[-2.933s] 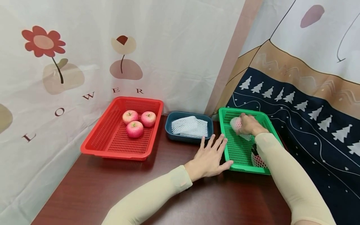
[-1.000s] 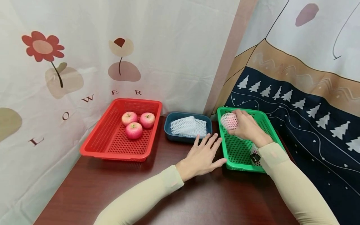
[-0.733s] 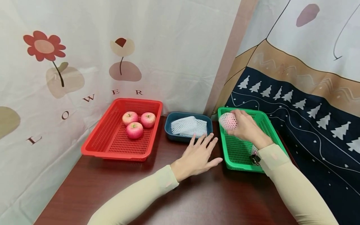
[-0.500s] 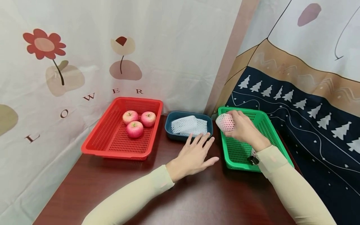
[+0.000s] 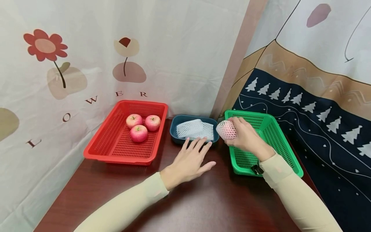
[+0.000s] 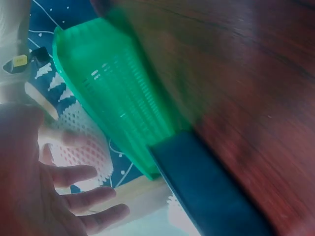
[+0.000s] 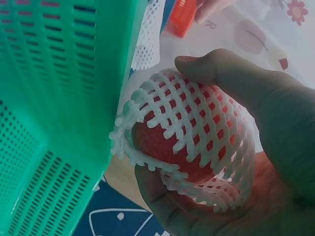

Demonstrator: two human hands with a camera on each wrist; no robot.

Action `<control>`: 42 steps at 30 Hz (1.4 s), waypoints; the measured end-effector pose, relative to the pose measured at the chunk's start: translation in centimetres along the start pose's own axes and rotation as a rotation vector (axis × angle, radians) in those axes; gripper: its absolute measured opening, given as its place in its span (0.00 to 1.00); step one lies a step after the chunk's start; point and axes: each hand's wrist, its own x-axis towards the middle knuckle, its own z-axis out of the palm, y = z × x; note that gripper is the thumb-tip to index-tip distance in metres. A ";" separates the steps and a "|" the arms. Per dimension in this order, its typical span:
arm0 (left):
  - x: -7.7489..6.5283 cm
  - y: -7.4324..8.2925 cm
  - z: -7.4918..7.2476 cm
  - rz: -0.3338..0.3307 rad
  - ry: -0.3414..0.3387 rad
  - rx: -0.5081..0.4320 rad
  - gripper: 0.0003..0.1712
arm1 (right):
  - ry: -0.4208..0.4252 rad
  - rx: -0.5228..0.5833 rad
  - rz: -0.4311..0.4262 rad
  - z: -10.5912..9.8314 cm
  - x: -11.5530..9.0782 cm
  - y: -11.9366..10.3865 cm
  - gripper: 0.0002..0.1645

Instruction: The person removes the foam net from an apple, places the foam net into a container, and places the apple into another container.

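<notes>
My right hand point(image 5: 246, 137) grips an apple point(image 7: 162, 142) wrapped in a white foam net point(image 5: 226, 130). It is raised at the left rim of the green basket point(image 5: 282, 148), beside the blue tray. In the right wrist view the thumb lies over the net and fingers curl beneath; bare red skin shows at the net's open end. My left hand point(image 5: 186, 162), palm down with fingers spread, hovers over the table in front of the blue tray point(image 5: 175, 137) and holds nothing. Two flattened foam nets point(image 5: 191, 129) lie in that tray.
A red basket point(image 5: 98, 141) on the left holds three bare apples point(image 5: 138, 133). The brown table point(image 5: 203, 203) runs beneath all the containers. Printed curtains point(image 5: 185, 58) hang close behind them. A small black device point(image 5: 256, 169) sits at the right wrist.
My right hand has lifted the netted apple from inside the green basket and carried it left to the rim. My left hand has left the green basket's edge and shifted left.
</notes>
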 end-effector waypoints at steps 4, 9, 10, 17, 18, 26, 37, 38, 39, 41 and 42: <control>-0.5 -0.7 -0.1 -0.013 0.001 -0.010 0.47 | 0.005 0.002 -0.018 0.4 -0.1 -0.4 0.52; -1.1 -1.6 -0.1 -0.033 0.003 -0.007 0.47 | 0.000 0.006 -0.032 0.8 -0.3 -0.9 0.52; -1.2 -1.8 -0.1 -0.034 0.008 -0.006 0.46 | -0.001 0.006 -0.033 0.9 -0.4 -1.0 0.52; -2.1 -2.8 0.0 -0.033 0.036 -0.010 0.45 | -0.012 0.027 -0.054 1.6 -0.8 -2.0 0.52; -2.3 -3.0 0.0 -0.034 0.042 -0.006 0.45 | -0.014 0.027 -0.059 1.7 -0.8 -2.2 0.52; -3.5 -4.2 0.0 -0.046 0.083 0.005 0.44 | -0.016 0.039 -0.097 2.9 -1.4 -3.5 0.52; -4.8 -4.8 -0.2 -0.061 0.125 -0.009 0.44 | -0.037 0.038 -0.135 4.8 -2.1 -4.6 0.53; -4.9 -4.8 -0.2 -0.061 0.126 -0.013 0.44 | -0.043 0.037 -0.134 5.0 -2.2 -4.7 0.53; -5.0 -4.9 -0.2 -0.060 0.127 -0.019 0.44 | -0.047 0.038 -0.133 5.2 -2.3 -4.8 0.53; -5.2 -4.9 -0.1 -0.060 0.129 -0.029 0.44 | -0.056 0.039 -0.134 5.6 -2.4 -5.0 0.53; -5.3 -4.9 -0.1 -0.061 0.128 -0.034 0.45 | -0.058 0.039 -0.137 5.8 -2.4 -5.1 0.53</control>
